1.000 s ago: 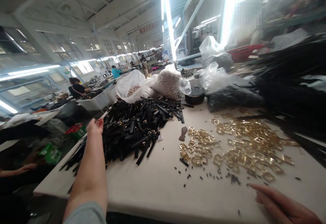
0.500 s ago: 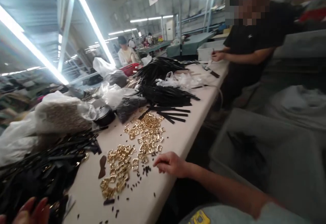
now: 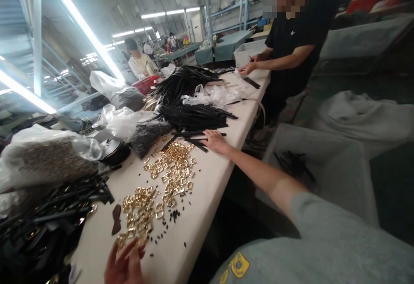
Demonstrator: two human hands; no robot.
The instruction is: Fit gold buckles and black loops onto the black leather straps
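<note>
Red basket [image 3: 147, 85] — bright strip light [image 3: 84, 26]

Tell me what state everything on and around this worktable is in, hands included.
Gold square metal buckles: loose, in spread heaps.
Flat black strips: bunched, a few apart.
Tiny black pieces: scattered.
Brown waisted piece: lying flat.
Clear plastic bag of pale bits: bulging.
Grey plastic bin: open, dark pieces inside.
Long white tube lights: lit.
Left hand: half-curled by the buckles; grip unclear.
Right hand: over loose strips; grip unclear.

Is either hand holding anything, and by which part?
It cannot be told: the right hand is at the loose black strips, the left hand by the gold buckles; neither shows a clear grip.
</note>
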